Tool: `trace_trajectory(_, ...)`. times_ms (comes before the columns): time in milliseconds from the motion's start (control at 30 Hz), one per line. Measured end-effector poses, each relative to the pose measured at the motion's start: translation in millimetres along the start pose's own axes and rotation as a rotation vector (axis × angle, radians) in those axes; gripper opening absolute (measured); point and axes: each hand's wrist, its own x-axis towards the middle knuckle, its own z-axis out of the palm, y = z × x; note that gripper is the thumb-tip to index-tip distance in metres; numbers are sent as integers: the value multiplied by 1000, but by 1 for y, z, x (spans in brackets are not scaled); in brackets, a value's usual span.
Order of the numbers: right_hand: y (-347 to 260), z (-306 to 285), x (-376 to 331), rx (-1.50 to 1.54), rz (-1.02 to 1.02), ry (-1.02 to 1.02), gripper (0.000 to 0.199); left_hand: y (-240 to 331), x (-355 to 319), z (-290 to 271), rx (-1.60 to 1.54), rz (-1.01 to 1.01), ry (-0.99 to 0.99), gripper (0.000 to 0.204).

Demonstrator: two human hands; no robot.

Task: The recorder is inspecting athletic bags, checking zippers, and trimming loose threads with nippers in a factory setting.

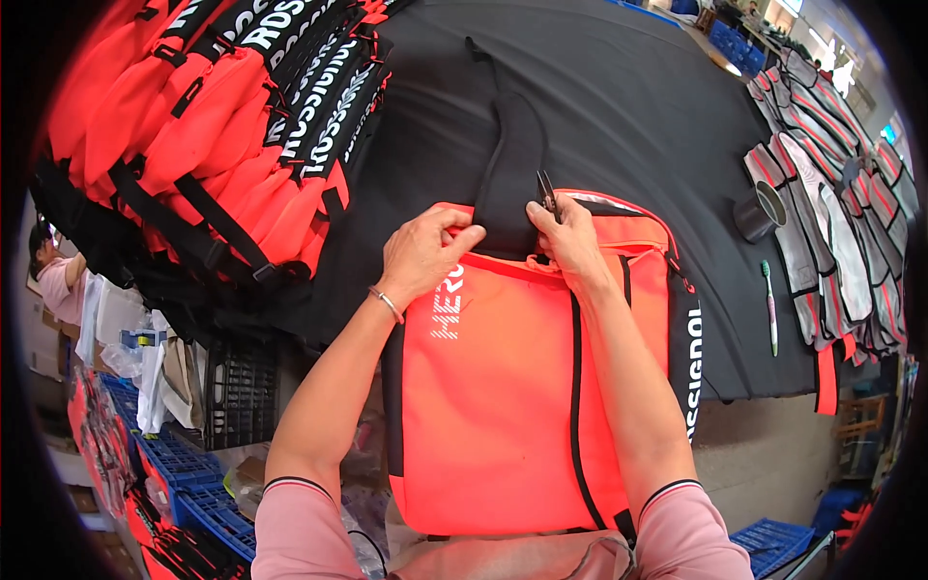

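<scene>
A bright orange-red backpack with black trim and pale lettering lies in front of me, its lower end against my body. From its top edge a padded black strap stretches away over the dark cloth. My left hand is closed at the strap's left side, thumb and forefinger pinching the top edge of the backpack. In my right hand is a pair of thread snips, blades pointing away from me, just right of the strap. The right fingers rest by the zipper opening; what the blades touch is hidden.
Black cloth covers the table. Stacked orange-red and black bags rise at the left. At the right are a dark metal cup, a toothbrush and grey strap pieces. Blue crates stand at lower left; another person is beyond.
</scene>
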Motion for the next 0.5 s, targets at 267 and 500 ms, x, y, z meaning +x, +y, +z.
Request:
trace_trajectory(267,-12,5,-3,247,21,10,24,-5,-3,1,14,188,-46,33)
trace_trajectory(500,-4,12,-52,-19,-362,53,17,5,10,-19,-593,-58,-58,73)
